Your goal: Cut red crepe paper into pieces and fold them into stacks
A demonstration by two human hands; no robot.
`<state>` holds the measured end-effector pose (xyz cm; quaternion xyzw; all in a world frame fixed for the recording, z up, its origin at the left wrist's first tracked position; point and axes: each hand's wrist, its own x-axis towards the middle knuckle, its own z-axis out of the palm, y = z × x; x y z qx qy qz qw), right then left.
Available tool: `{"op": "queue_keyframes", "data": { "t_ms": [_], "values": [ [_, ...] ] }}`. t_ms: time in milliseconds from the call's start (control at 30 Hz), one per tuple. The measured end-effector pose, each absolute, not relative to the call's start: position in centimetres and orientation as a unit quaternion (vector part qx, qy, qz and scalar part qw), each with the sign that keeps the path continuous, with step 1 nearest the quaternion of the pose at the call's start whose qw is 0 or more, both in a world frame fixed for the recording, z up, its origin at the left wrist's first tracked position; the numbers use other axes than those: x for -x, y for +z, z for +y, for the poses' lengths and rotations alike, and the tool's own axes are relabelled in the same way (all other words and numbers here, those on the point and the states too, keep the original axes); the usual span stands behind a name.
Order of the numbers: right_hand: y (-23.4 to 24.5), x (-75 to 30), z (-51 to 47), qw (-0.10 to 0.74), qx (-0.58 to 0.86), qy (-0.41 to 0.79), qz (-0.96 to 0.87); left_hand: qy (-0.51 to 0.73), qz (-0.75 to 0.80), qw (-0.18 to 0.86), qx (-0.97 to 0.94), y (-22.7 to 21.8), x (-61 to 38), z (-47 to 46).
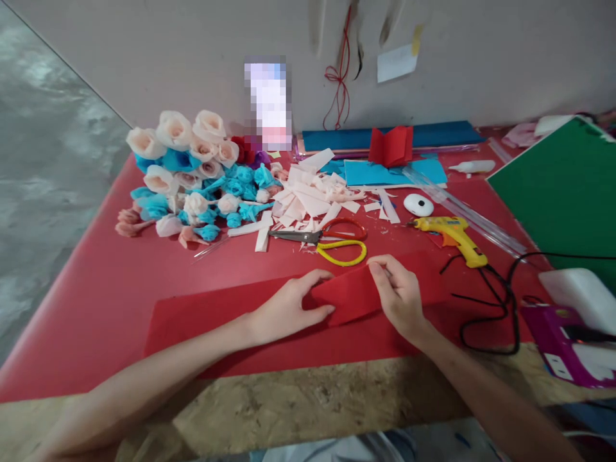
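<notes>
A folded piece of red paper (350, 296) is between my two hands, lifted a little at its right end. My left hand (289, 305) grips its left end, thumb at the near edge and fingers at the far edge. At the right end, my right hand (398, 296) pinches the paper's edge between thumb and fingers. A long red paper strip (206, 314) lies flat under my left forearm and stretches beneath both hands. Just beyond them rest scissors (312, 237) with one red and one yellow handle loop.
Paper flowers (176, 131) in cream and blue pile up at the left, beside pale paper scraps (308, 196). On the right lie a yellow glue gun (450, 234), a black cord (514, 308), a purple power strip (548, 333) and a green board (563, 186).
</notes>
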<state>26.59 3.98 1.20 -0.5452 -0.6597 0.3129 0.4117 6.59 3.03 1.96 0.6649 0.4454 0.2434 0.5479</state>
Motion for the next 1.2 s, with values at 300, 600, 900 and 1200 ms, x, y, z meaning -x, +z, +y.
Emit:
{"op": "queue_keyframes", "data": {
  "t_ms": [300, 600, 900, 1200],
  "values": [
    [0.2, -26.6, 4.8, 0.41, 0.512, 0.477, -0.584, 0.502, 0.477, 0.55, -0.467, 0.4, -3.4, 8.6],
    [-0.4, -26.8, 5.1, 0.292, 0.509, 0.413, -0.696, 0.205, 0.664, 0.084, -0.714, 2.7, -2.1, 8.0],
    [1.4, -30.9, 2.8, 0.09, 0.363, 0.264, -0.889, -0.048, 0.415, -0.015, -0.908, 3.5, -3.0, -2.1],
    [-0.7, -33.3, 1.4, 0.081, 0.383, 0.134, -0.91, -0.142, 0.449, 0.014, -0.882, 2.7, -0.5, -3.5]
  ]
}}
